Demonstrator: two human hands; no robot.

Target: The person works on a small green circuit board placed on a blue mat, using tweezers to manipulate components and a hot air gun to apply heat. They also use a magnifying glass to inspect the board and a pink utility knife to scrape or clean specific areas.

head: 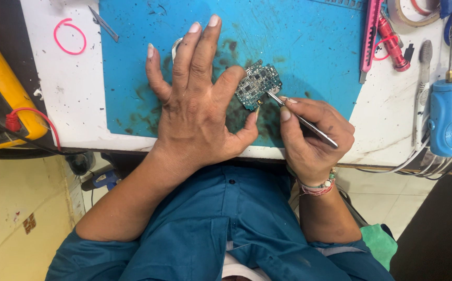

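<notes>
While we lean over the desk [64,104], its white top carries a blue work mat [309,52] stained dark near the middle; a yellow meter [2,99] sits at the far left edge with a red lead, and a blue cylindrical tool [447,117] lies at the right among pale cables; red and pink hand tools [379,31] rest along the mat's right border, and a pink rubber band [70,36] lies on the bare white to the left. Our left hand [197,104] lies flat on the mat, fingers spread, with the index finger and thumb bracing the small circuit board [259,83] from its left side; our right hand [314,138] is curled, thumb and forefinger pinching metal tweezers [301,120] whose tip touches the board's right edge. We judge the board to be very light, thin and rigid, yet fragile; its face is crowded with tiny components, so it likely slides easily on the mat unless pinned; we would take hold of it by its bare edges only, never by the populated face, and keep pressure gentle so nothing cracks or lifts.
</notes>
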